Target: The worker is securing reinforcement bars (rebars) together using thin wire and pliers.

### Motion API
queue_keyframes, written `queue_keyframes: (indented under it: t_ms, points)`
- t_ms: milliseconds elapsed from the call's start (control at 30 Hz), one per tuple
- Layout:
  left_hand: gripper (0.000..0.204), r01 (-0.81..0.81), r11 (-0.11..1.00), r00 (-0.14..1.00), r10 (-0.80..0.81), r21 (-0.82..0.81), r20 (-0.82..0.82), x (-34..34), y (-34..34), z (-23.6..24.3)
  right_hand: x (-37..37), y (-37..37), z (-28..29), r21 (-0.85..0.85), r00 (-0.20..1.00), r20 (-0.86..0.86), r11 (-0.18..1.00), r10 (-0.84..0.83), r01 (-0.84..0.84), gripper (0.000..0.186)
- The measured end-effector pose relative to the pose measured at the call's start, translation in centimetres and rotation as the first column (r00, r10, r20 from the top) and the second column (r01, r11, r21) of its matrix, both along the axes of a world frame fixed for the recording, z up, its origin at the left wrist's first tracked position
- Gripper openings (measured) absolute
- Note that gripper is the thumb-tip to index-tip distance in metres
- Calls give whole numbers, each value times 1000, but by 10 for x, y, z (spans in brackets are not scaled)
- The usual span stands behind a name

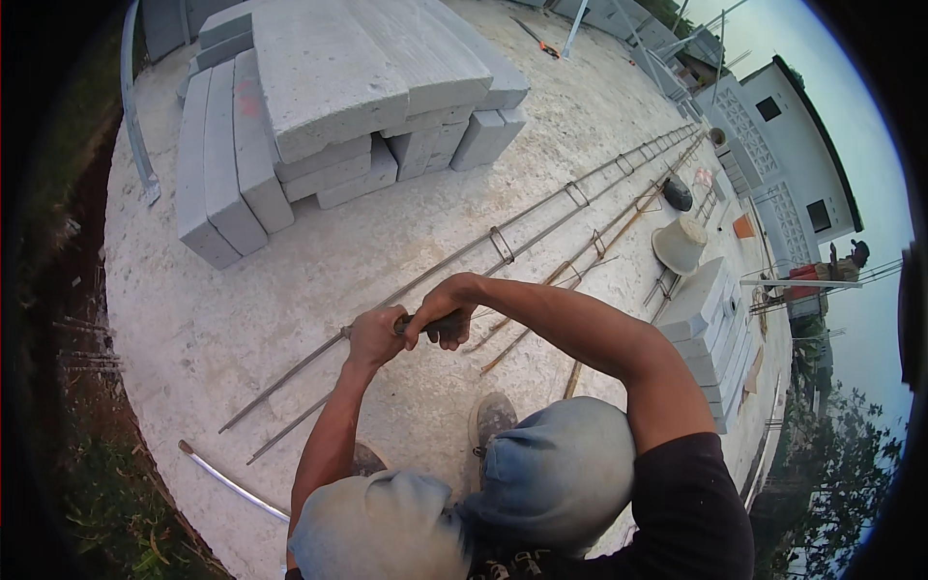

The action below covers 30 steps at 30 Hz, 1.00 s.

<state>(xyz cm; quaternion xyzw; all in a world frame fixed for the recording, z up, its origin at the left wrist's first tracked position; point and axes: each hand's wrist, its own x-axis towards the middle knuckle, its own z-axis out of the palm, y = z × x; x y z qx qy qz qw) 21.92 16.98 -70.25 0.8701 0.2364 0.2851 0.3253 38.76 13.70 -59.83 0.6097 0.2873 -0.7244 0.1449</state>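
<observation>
My right hand [445, 311] is wrapped around the dark handle [433, 325] of a tool, whose working end I cannot make out. Right beside it my left hand [375, 336] is closed over the near part of a rebar cage [454, 258], and what its fingers hold is hidden. Long steel bars joined by square stirrups [501, 245] make up this cage, which lies slantwise on the concrete. Two bare bar ends stick out to the lower left of my hands. I squat over it, with my knees [551, 474] below my hands.
A big stack of grey blocks [338, 77] stands ahead to the left; more blocks [706, 324] are at the right. Rustier rebar [599, 237], a pale bucket [680, 245] and a black bundle [678, 192] lie beyond. The slab edge drops to soil at left. Another person [831, 275] is far right.
</observation>
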Motion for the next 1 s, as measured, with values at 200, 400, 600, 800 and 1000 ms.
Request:
queue_keyframes:
  t_ms: [200,400,600,800,1000]
  points:
    - [40,278,572,624,-718,-772,-308,22,53,71,15,0,15,378,873,389,812,296,-444,47]
    - [57,193,698,770,-543,-690,-334,-5,46,94,43,-17,28,355,989,-15,926,144,-129,53]
    - [39,-24,453,618,-694,-891,-370,-11,70,186,20,-49,106,714,962,142,649,235,-264,33]
    - [36,-82,310,518,-799,-947,-307,-16,38,306,7,-106,226,695,988,80,703,136,-153,27]
    - [37,149,337,559,-804,-930,-202,-43,-19,463,-31,-183,376,575,978,-152,818,142,-29,42]
